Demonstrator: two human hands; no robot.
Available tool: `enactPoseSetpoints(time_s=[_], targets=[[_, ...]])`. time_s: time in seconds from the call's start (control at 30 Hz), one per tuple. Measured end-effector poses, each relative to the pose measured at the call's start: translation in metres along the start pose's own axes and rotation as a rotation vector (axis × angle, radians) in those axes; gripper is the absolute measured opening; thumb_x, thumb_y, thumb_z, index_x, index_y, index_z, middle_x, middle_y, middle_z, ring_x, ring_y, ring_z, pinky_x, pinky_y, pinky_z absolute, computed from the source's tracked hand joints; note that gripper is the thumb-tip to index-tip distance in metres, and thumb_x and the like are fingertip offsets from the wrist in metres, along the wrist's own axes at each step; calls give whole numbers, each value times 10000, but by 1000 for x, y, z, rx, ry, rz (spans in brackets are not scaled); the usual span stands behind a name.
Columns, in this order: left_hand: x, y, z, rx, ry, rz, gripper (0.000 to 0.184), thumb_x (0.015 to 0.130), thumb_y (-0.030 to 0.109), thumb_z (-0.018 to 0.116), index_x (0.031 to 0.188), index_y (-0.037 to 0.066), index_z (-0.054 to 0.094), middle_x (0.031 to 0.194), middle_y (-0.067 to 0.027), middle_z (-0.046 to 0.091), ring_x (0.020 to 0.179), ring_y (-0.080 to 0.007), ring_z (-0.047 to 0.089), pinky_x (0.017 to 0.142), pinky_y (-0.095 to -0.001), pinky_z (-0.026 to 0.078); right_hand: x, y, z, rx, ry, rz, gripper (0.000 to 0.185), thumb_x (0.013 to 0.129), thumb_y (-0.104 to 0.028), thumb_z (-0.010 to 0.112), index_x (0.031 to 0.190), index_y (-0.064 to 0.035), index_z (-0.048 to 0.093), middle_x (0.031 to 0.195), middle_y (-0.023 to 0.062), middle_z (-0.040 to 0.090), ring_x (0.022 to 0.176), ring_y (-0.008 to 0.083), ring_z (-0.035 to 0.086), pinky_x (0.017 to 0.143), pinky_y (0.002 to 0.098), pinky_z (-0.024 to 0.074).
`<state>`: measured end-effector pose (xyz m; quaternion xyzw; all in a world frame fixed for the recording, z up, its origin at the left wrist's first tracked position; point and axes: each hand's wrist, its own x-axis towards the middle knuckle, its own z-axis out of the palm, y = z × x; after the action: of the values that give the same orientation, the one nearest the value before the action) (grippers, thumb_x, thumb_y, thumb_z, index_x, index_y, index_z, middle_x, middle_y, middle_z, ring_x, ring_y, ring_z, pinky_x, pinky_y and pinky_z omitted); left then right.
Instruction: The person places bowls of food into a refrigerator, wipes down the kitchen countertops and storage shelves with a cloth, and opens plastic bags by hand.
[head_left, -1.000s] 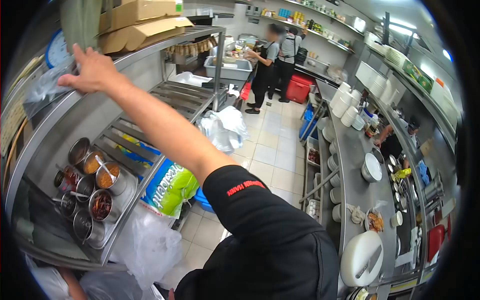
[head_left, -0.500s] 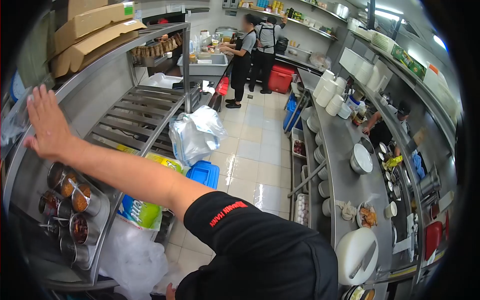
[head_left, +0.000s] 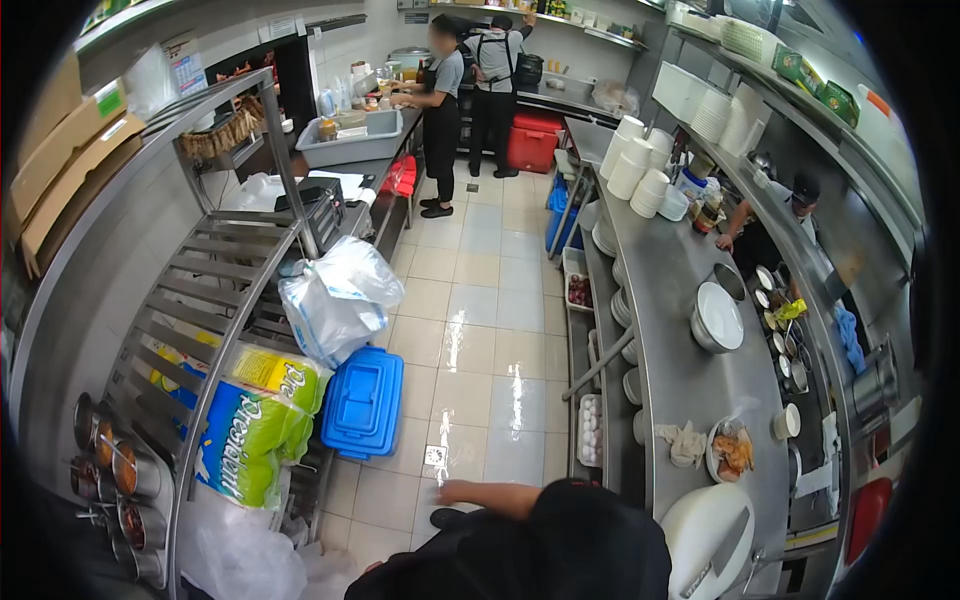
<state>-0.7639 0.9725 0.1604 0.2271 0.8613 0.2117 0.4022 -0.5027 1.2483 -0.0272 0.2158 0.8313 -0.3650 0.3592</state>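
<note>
My right forearm and hand (head_left: 465, 494) are low in the middle, over the tiled floor in front of my black-clothed body. The fingers are blurred, so I cannot tell whether they hold anything. Of my left hand (head_left: 374, 566), just a sliver of skin shows at the bottom edge, its fingers hidden. Clear plastic bags (head_left: 240, 540) lie nearest to it on the left. Beyond them, green, yellow and blue "President" packs (head_left: 255, 430) fill the lower rack, and a blue lidded bin (head_left: 363, 400) stands on the floor.
A metal slatted rack (head_left: 215, 262) runs along the left, with metal pots of condiments (head_left: 140, 520). On the right steel counter (head_left: 670, 380) are bowls, a white cutting board (head_left: 690, 560) and a knife (head_left: 722, 550). Two people stand at the back; another works beyond the counter.
My right hand has come down from the upper left, beside the clear plastic, to low in front of my body. The view has shifted, showing more floor and packs.
</note>
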Motion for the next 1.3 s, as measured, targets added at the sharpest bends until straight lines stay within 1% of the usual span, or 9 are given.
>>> enactPoseSetpoints(time_s=[0.1, 0.13, 0.27, 0.33, 0.4, 0.6, 0.67, 0.8, 1.3], targets=[[-1, 3, 18, 4, -5, -40, 531, 860, 344, 573, 1307, 101, 420, 1101, -135, 550, 872, -283, 608, 717, -405, 512, -173, 146, 108, 273, 233, 689, 268, 762, -315, 636, 885, -79, 667, 973, 160, 627, 902, 263, 604, 711, 418, 470], [-3, 5, 25, 1, -11, -59, 529, 861, 343, 572, 1306, 101, 419, 1104, -133, 548, 871, -282, 608, 715, -406, 513, -197, 218, 178, 369, 435, 465, 261, 755, -302, 636, 855, -62, 664, 927, 162, 640, 850, 282, 614, 678, 420, 467], [-21, -21, 48, 14, -1, -165, 523, 864, 338, 569, 1306, 102, 418, 1113, -127, 540, 868, -281, 607, 706, -408, 516, -333, 242, 162, 823, 480, 988, 331, 752, -282, 620, 864, 29, 648, 912, 241, 639, 832, 324, 633, 716, 417, 500], [-33, -43, 58, 28, 16, -211, 520, 866, 335, 567, 1306, 102, 418, 1118, -124, 536, 867, -280, 607, 702, -409, 518, -349, 235, 162, 668, 1029, 1103, 318, 718, -247, 643, 797, 61, 644, 787, 244, 646, 701, 335, 648, 642, 392, 518], [-40, -62, 68, 63, 29, -231, 516, 867, 332, 565, 1305, 102, 417, 1122, -120, 532, 866, -280, 607, 697, -410, 519, -331, 241, 153, 824, 972, 1213, 255, 724, -190, 621, 797, 53, 648, 760, 218, 652, 645, 326, 651, 596, 356, 522], [-21, -89, 110, 228, 178, -82, 506, 872, 324, 560, 1304, 103, 415, 1136, -110, 520, 862, -277, 606, 684, -414, 524, -213, 179, 106, 1252, 656, 675, 307, 833, -247, 557, 1033, -24, 625, 770, 119, 638, 629, 227, 625, 520, 339, 517], [0, -93, 77, -668, -189, -333, 479, 877, 292, 561, 1306, 143, 408, 1107, -84, 522, 827, -256, 606, 646, -406, 531, -188, 147, 80, 1171, 518, 521, 365, 824, -291, 584, 1080, -32, 616, 777, 119, 636, 644, 214, 621, 530, 325, 516], [0, -61, 85, -303, -114, -227, 442, 863, 283, 564, 1257, 133, 433, 1078, -87, 534, 823, -258, 607, 649, -404, 527, -154, 115, 45, 1032, 366, 343, 439, 811, -327, 609, 1129, -25, 596, 791, 121, 640, 655, 205, 620, 541, 324, 512], [-7, -20, 85, -234, -97, -221, 310, 808, 251, 575, 1073, 97, 526, 969, -99, 580, 806, -266, 608, 661, -399, 509, -105, 184, 42, 348, 399, 401, 343, 753, -330, 509, 752, -23, 663, 682, 130, 638, 557, 253, 624, 570, 346, 528]])
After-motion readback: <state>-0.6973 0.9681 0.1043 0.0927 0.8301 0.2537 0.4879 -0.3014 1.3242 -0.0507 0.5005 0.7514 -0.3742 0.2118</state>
